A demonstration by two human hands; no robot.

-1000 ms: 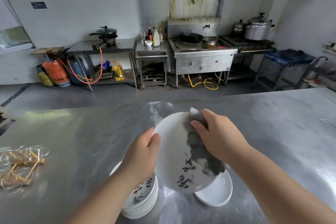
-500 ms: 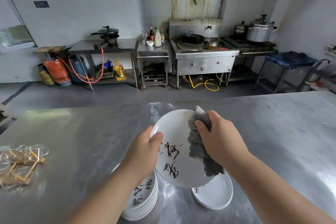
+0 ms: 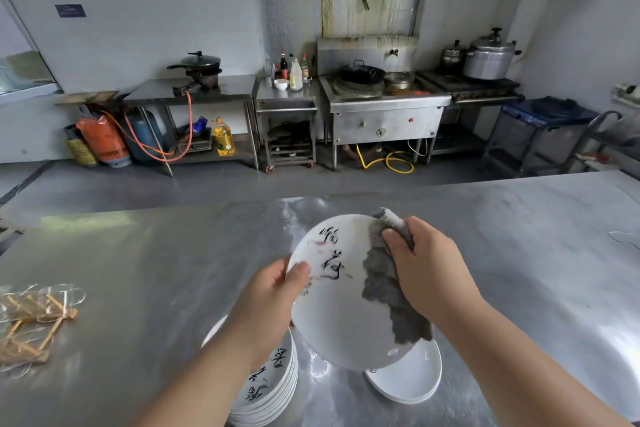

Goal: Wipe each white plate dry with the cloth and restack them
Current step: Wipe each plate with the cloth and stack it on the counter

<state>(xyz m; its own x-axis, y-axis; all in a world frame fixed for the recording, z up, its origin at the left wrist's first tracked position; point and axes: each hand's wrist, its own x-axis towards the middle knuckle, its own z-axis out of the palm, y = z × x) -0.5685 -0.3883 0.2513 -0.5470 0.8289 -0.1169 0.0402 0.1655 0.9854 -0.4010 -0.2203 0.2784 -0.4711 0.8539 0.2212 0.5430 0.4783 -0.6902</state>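
Two bare grips hold one white plate [image 3: 339,319] tilted above the steel bench [image 3: 138,270]. The left grip [image 3: 268,305] pinches the plate's left rim, with the thumb on the face and the fingers behind it. The right grip [image 3: 429,267] clutches a grey cloth [image 3: 384,284] and presses it against the right side of the plate's face; the cloth drapes down toward the lower rim. Black brush characters show on the plate's upper left part. Under the left forearm a tall stack [image 3: 273,388] of plates with similar black markings sits on the bench. Under the held plate's lower right edge lies a shorter pile [image 3: 412,378] of white plates, near the stack but apart from it. A heap of clear rings and wooden sticks [image 3: 31,315] lies at the bench's left edge.
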